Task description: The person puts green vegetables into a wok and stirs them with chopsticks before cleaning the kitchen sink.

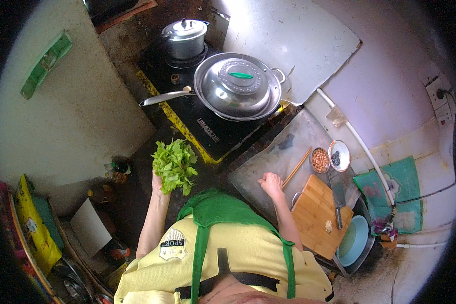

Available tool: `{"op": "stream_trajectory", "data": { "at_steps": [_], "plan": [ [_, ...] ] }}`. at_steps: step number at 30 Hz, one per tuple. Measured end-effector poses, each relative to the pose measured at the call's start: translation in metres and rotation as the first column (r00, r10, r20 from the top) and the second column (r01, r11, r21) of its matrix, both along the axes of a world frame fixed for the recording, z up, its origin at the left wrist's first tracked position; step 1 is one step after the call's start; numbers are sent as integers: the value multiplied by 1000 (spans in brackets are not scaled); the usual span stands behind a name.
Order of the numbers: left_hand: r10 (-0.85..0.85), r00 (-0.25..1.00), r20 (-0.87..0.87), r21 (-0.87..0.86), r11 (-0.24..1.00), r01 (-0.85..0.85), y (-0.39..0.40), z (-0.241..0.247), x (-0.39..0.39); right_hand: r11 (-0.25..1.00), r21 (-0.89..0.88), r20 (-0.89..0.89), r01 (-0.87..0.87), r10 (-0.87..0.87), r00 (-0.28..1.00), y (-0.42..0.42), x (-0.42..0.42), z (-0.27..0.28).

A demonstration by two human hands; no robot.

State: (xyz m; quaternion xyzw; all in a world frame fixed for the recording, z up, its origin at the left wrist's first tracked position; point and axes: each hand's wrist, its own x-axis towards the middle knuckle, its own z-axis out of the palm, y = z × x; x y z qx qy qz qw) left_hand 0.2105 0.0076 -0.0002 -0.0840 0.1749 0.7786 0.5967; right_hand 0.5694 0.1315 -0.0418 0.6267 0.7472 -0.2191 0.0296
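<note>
My left hand [157,183] holds a bunch of leafy greens [175,165], whose leaves hide most of the fingers. Over the counter, my right hand [271,183] is curled, close to a pair of wooden chopsticks [297,167]; whether it touches them I cannot tell. To its right lies a wooden cutting board [314,218] with a little chopped pale food [328,226] on it and a cleaver [337,193] across its edge. A bowl of peanuts [320,160] and a white bowl with something dark [339,155] stand behind the board.
A lidded steel wok [237,87] sits on the black stove, its long handle [167,98] pointing left. Behind it stands a lidded pot [186,40]. A blue basin [352,241] is in the sink at right. Bottles [117,167] and a yellow bag [36,228] are at left.
</note>
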Motion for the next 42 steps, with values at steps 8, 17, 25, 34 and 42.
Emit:
{"op": "stream_trajectory", "data": {
  "at_steps": [8,17,25,34,42],
  "plan": [
    [6,1000,-11,2,1000,-6,0,1,0,1000,6,-53,8,-8,999,-1,0,2],
    [10,1000,21,-7,1000,-10,-3,-2,-3,1000,-10,4,5,-5,1000,-1,-1,3],
    [5,998,-64,-6,1000,-5,-2,-4,-4,1000,-11,0,9,-9,1000,0,1,2],
    [-10,1000,-29,20,1000,11,-4,-12,-11,971,-213,-561,-108,-31,827,65,-11,49],
    [-16,1000,-27,42,999,17,-5,-11,-19,990,89,-783,-113,139,607,202,-109,131]
  ]
}}
